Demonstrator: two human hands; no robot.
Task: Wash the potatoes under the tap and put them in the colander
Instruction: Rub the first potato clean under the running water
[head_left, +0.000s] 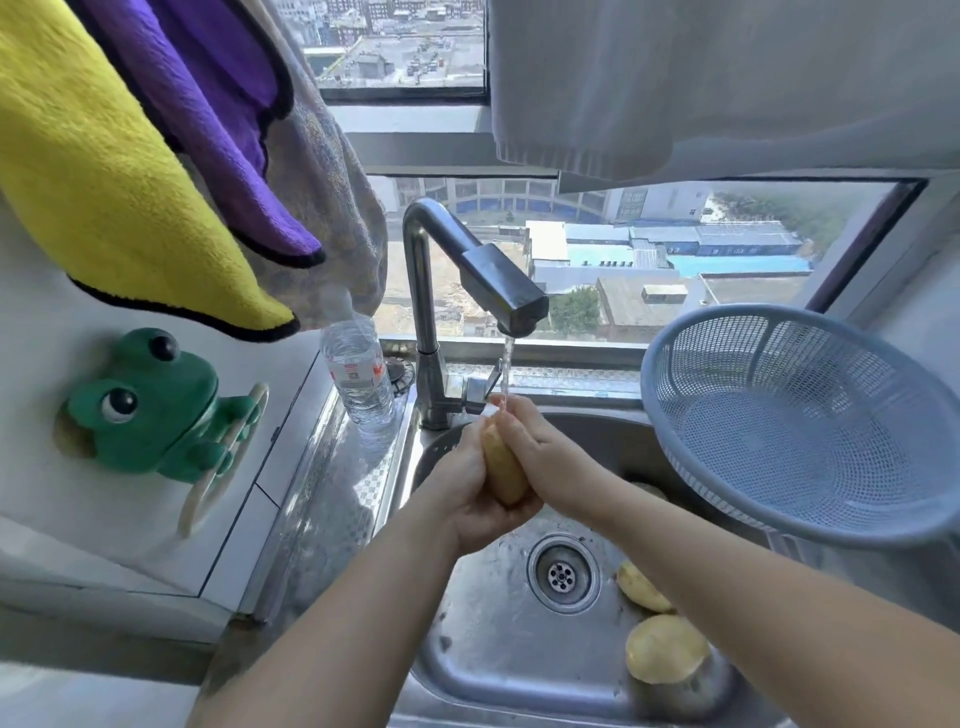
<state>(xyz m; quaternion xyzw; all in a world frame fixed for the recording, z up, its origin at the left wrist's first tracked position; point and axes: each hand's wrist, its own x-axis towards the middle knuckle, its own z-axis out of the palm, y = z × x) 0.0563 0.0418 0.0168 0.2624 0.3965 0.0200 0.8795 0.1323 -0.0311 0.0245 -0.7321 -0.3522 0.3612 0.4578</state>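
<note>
A yellowish potato is held upright between both hands above the steel sink. My left hand cups it from below and the left. My right hand lies against its right side, fingertips up in the water stream running from the tap. Two more potatoes lie in the sink basin to the right of the drain, partly hidden by my right forearm. A blue-grey plastic colander sits tilted at the sink's right side, with nothing visible in it.
A clear water bottle stands left of the tap base. A green frog holder hangs on the left wall. Yellow and purple cloths hang at upper left, a grey towel at upper right. The drain is mid-basin.
</note>
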